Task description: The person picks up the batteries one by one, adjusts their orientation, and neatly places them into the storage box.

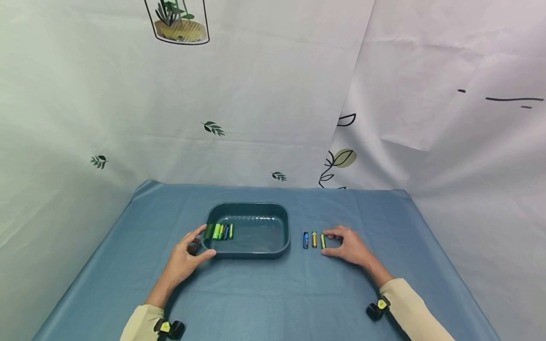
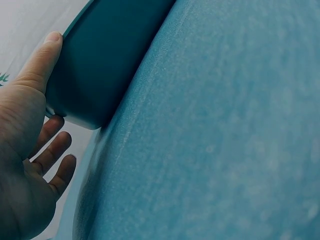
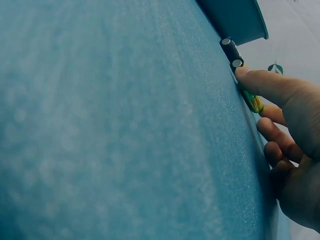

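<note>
A dark teal rectangular tray (image 1: 256, 255) stands on the cloth. My left hand (image 1: 184, 258) holds its left end, thumb at the near corner rim and fingers at the far side; in the left wrist view the thumb lies along the tray wall (image 2: 95, 65). Several green, lime and blue batteries (image 1: 217, 231) lie side by side inside, at the left. To the right of the tray, my right hand (image 1: 347, 245) pinches a green battery (image 1: 323, 241) by its two ends, between thumb and fingers. Beside it lie a yellow-and-green battery (image 1: 314, 239) and a blue battery (image 1: 305, 240).
A blue cloth (image 1: 264, 303) covers the table. White printed fabric (image 1: 256, 85) hangs behind and along both sides. Each wrist wears a small black camera, one on the left sleeve (image 1: 142, 322) and one on the right sleeve (image 1: 411, 310).
</note>
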Motion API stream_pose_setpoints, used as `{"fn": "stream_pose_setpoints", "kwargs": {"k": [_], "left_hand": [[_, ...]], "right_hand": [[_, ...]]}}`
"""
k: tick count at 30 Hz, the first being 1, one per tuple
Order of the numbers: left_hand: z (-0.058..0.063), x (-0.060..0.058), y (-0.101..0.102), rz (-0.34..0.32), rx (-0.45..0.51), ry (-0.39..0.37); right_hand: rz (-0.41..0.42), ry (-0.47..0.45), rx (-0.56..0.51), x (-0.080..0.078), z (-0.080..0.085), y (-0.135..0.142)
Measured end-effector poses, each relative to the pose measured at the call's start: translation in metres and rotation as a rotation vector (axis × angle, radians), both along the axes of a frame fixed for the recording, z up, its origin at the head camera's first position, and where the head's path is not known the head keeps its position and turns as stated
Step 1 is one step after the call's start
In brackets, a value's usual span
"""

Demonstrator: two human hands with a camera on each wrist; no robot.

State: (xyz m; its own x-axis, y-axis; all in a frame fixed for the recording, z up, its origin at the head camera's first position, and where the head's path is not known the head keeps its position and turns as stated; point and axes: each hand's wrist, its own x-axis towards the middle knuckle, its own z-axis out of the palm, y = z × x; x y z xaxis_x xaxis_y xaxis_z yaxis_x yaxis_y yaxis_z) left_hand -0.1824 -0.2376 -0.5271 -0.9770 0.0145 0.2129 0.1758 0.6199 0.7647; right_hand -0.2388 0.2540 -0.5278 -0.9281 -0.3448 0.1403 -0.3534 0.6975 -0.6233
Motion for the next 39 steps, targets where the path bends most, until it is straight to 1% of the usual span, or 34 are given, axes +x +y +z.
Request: {"fn": "stream_pose_setpoints", "kwargs": {"k": [3,11,16,25,29,39], "left_hand": [[0.000,0.000,0.000,-0.002,0.002,0.000],[0.001,0.001,0.000,0.001,0.001,-0.005],[0.000,0.001,0.000,-0.005,0.006,-0.007],[0.001,0.001,0.000,-0.013,0.005,0.011],[0.001,0.001,0.000,-0.014,0.005,0.016],[0.001,0.000,0.001,-0.006,-0.003,0.008]], "right_hand": [[0.001,-0.001,-0.004,0.000,0.000,0.000],[0.005,0.028,-0.009,0.000,-0.001,0.001],[-0.010,0.039,-0.016,-0.002,-0.001,0.001],[-0.039,0.058,-0.034,-0.003,0.002,0.000],[-0.047,0.055,-0.032,-0.002,0.006,0.000],[-0.056,0.045,-0.044,-0.004,0.021,-0.002]]}}
